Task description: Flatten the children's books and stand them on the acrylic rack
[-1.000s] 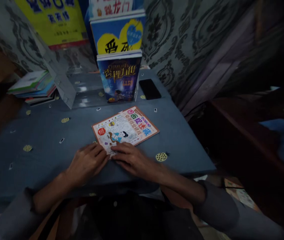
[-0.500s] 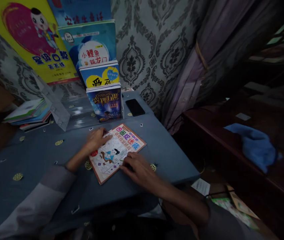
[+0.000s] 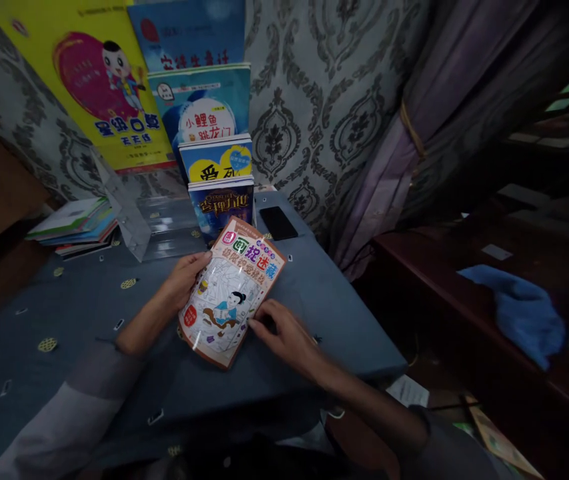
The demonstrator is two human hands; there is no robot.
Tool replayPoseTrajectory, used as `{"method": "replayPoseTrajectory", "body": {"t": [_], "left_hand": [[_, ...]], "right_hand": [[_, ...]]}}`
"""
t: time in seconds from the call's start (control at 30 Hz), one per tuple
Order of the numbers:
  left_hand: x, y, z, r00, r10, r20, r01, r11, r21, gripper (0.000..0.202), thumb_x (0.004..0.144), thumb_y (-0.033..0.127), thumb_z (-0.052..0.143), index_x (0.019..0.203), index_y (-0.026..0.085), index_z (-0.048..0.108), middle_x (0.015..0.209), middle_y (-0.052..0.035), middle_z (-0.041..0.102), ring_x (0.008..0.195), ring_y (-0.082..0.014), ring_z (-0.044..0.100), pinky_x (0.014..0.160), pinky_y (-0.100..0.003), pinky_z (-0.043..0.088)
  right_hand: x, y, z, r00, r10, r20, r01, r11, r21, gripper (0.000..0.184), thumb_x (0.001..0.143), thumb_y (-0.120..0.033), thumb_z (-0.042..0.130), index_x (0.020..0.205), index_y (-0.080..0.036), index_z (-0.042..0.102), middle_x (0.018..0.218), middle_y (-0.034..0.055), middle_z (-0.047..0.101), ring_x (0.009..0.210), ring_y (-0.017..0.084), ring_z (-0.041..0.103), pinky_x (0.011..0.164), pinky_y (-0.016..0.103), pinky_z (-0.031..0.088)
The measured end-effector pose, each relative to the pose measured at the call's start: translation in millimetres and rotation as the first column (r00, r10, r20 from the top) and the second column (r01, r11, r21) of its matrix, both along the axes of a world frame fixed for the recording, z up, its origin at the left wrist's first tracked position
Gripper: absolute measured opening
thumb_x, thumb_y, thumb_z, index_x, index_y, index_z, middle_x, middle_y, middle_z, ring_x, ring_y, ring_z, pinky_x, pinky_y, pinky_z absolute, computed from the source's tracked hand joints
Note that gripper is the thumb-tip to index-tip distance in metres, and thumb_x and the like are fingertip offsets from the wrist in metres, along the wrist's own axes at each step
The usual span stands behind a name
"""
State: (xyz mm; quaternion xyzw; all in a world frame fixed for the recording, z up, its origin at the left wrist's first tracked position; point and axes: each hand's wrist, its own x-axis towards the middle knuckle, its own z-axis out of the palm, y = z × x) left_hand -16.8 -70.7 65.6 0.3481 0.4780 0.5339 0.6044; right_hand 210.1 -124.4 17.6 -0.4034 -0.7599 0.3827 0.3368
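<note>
A thin picture book [image 3: 229, 293] with an orange-brown border and colourful Chinese title is raised off the table, its far edge tilted up and its cover facing me. My left hand [image 3: 184, 283] grips its left edge, the fingers partly hidden behind it. On the right edge, my right hand [image 3: 284, 333] pinches the book between thumb and curled fingers. Just beyond it stands a dark blue book [image 3: 221, 203], the front one in a clear stepped rack [image 3: 164, 237]; the picture book covers its lower part.
Behind it in the rack stand a yellow-and-blue book [image 3: 204, 160], a teal book [image 3: 204, 103] and a large yellow workbook [image 3: 94, 87]. A phone [image 3: 278, 223] lies right of the rack. Stacked books [image 3: 77, 227] lie at left. A blue cloth [image 3: 524, 310] rests on the dark red furniture [image 3: 414, 280].
The picture book lay flat on the table and is now lifted and tilted towards me. Both hands have closed on its edges. The camera view has shifted slightly.
</note>
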Motion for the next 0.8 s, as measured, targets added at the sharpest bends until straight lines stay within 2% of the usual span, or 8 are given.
{"method": "replayPoseTrajectory", "body": {"t": [0.07,0.17,0.23,0.3,0.4,0.53,0.67,0.8], "left_hand": [[4,-5,5.0,0.999,0.028,0.024,-0.029,0.998,0.06,0.038,0.062,0.041,0.09,0.079,0.011,0.072,0.069,-0.0049,0.074,0.056,-0.0152,0.066,0.056,-0.024,0.054],[9,-11,9.6,0.997,0.059,0.041,-0.065,0.986,0.151,0.043,0.062,0.046,0.089,0.082,0.012,0.073,0.073,-0.0052,0.075,0.06,-0.0155,0.067,0.059,-0.024,0.054],[11,-14,9.5,0.995,0.093,0.046,-0.1,0.97,0.22,0.048,0.061,0.049,0.089,0.088,0.012,0.073,0.077,-0.0061,0.077,0.064,-0.0176,0.069,0.062,-0.025,0.055],[10,-14,5.8,0.989,0.14,0.051,-0.148,0.947,0.284,0.056,0.058,0.052,0.089,0.094,0.013,0.073,0.084,-0.0076,0.078,0.072,-0.0217,0.072,0.067,-0.029,0.057],[6,-14,-6.8,0.982,0.187,0.013,-0.179,0.917,0.356,0.061,0.052,0.054,0.091,0.095,0.014,0.073,0.088,-0.0094,0.078,0.08,-0.0264,0.073,0.073,-0.033,0.058],[2,-17,-27.8,0.989,0.117,-0.086,-0.075,0.918,0.389,0.054,0.054,0.049,0.091,0.092,0.015,0.074,0.093,-0.0104,0.079,0.088,-0.0284,0.073,0.08,-0.035,0.058],[5,-23,-36.4,0.994,0.062,-0.087,-0.023,0.922,0.387,0.06,0.056,0.052,0.09,0.099,0.015,0.073,0.101,-0.0118,0.078,0.095,-0.0308,0.073,0.085,-0.038,0.058],[6,-26,-30.9,0.995,-0.015,-0.094,0.053,0.909,0.413,0.062,0.06,0.054,0.088,0.105,0.016,0.07,0.103,-0.0125,0.078,0.1,-0.0326,0.072,0.089,-0.041,0.057]], "right_hand": [[-3,6,-0.7,0.993,0.017,-0.121,-0.035,0.988,-0.15,0.03,0.09,-0.045,0.059,0.073,-0.022,0.051,0.073,-0.0004,0.058,0.065,0.014,0.055,0.059,0.026,0.046],[-9,17,3.0,0.96,0.007,-0.28,-0.118,0.917,-0.38,0.04,0.083,-0.058,0.062,0.075,-0.022,0.047,0.064,-0.0047,0.054,0.046,0.01,0.049,0.043,0.022,0.037],[-12,25,11.2,0.939,-0.024,-0.342,-0.129,0.899,-0.419,0.041,0.08,-0.06,0.064,0.077,-0.023,0.046,0.06,-0.0056,0.055,0.043,0.01,0.05,0.041,0.021,0.034],[-14,32,22.6,0.923,-0.066,-0.379,-0.08,0.931,-0.356,0.037,0.079,-0.055,0.065,0.078,-0.023,0.045,0.059,-0.0047,0.056,0.049,0.012,0.054,0.044,0.022,0.038],[-13,37,36.1,0.92,-0.138,-0.366,0.102,0.988,-0.117,0.025,0.08,-0.041,0.064,0.075,-0.023,0.047,0.065,-0.0032,0.056,0.059,0.013,0.055,0.053,0.023,0.042],[-7,34,30.6,0.944,-0.142,-0.3,0.2,0.964,0.175,0.019,0.082,-0.028,0.058,0.068,-0.022,0.046,0.067,-0.0026,0.05,0.061,0.013,0.049,0.055,0.023,0.038],[-4,34,15.0,0.947,-0.134,-0.292,0.218,0.935,0.279,0.022,0.084,-0.025,0.055,0.065,-0.022,0.044,0.067,-0.0023,0.048,0.061,0.013,0.048,0.055,0.023,0.038],[-5,38,12.8,0.952,-0.092,-0.294,0.18,0.94,0.29,0.025,0.087,-0.029,0.052,0.065,-0.022,0.042,0.066,-0.0027,0.047,0.06,0.013,0.047,0.055,0.023,0.038]]}}
